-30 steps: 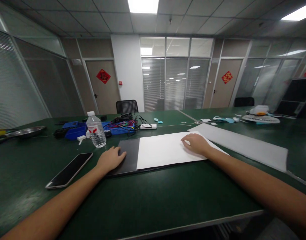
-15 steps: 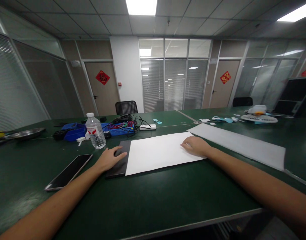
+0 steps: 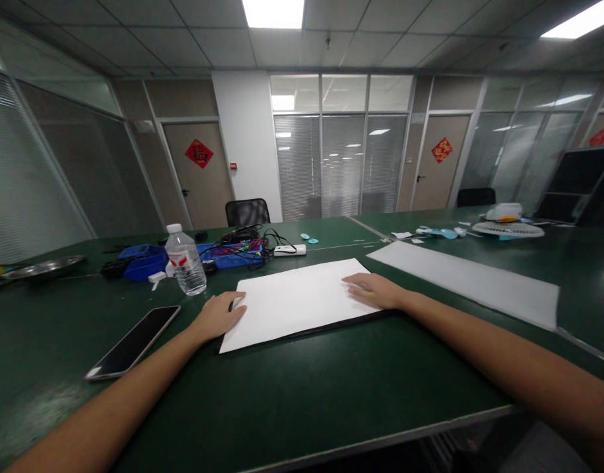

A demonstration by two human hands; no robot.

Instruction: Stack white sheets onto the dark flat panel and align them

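Note:
A white sheet of paper (image 3: 292, 302) lies over a thin dark board (image 3: 331, 326), which shows only as a narrow strip along the near edge. At the sheet's left end rests my left hand (image 3: 217, 316), thumb and fingers apart, with the fingertips on the paper's edge. My right hand (image 3: 374, 290) lies low over the right end of the paper, its fingers stretched toward the left. Both hands touch the sheet, and neither is closed around it. A smartphone (image 3: 134, 343) lies beside my left forearm.
Beyond my left hand stands a water bottle (image 3: 186, 266). Blue trays (image 3: 146, 263) with tangled cables and a white power strip (image 3: 290, 250) sit behind it. A long white sheet (image 3: 469, 279) lies to the right. A white fan (image 3: 509, 228) rests farther back on the green table (image 3: 302, 401).
The paper has slid left with my right hand, covering the dark board's left part that was bare before. My left hand's fingers now rest on the paper's edge instead of the board.

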